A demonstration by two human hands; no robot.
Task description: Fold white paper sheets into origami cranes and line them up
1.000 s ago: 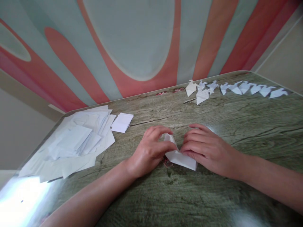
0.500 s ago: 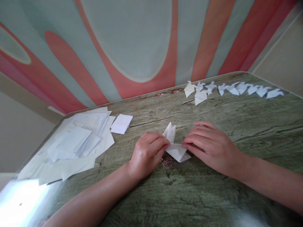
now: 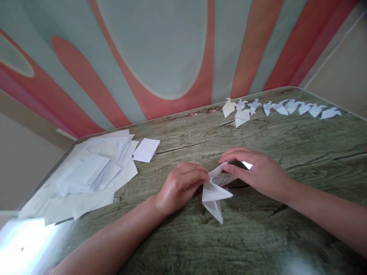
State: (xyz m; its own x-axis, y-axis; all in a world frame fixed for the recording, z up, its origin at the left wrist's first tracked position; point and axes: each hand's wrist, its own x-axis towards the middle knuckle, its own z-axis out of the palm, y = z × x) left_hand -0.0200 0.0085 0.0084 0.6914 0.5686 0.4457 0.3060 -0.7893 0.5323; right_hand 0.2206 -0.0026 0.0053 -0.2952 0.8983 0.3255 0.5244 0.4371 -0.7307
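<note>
Between my hands is a piece of folded white paper with pointed flaps, just over the wood-grain table. My left hand pinches its left side, fingers pressed together. My right hand grips the upper right points between thumb and fingers; part of the paper is hidden behind them, and a small white tip shows past the thumb. Two flaps spread downward toward me, one pointing right and one pointing down. The inner folds are partly covered by my left fingers.
Several folded white paper birds line the table's far right edge. At the left lies a spread pile of white paper sheets, with a small stack of paper squares beside it. A striped wall rises behind the table.
The folded paper has turned, its tall points swinging from the upper left to the right and its flaps now facing me. My right hand has moved from the right corner onto the upper points.
</note>
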